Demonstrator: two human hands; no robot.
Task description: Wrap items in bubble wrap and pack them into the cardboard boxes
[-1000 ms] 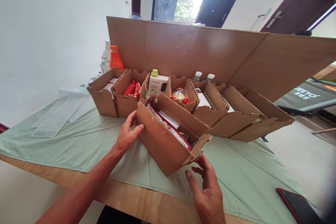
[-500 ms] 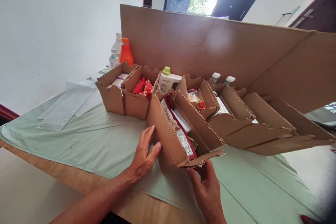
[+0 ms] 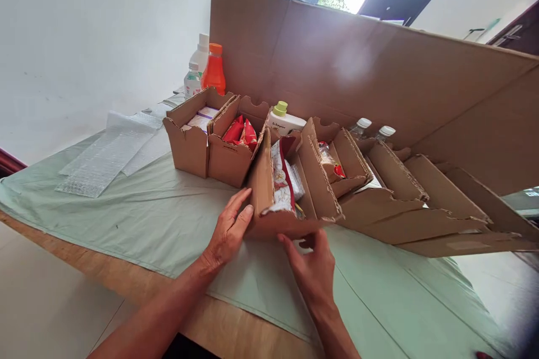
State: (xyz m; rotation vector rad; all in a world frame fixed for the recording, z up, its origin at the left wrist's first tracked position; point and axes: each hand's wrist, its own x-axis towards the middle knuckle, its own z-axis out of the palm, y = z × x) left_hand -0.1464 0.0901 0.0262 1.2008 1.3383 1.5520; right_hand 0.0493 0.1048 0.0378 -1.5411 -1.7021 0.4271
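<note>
Head view: cardboard box [image 3: 269, 179] stands straighter on the desk [image 3: 147, 224] than before; left hand [image 3: 227, 233] lies open against its side, right hand [image 3: 311, 266] half-curled at its front, grip unclear.

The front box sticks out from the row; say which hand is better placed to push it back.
Right, probably. The right hand sits at the near bottom edge of the box, in line with a backward push; the left hand lies flat on its side wall, suited to sideways shoves.
</note>
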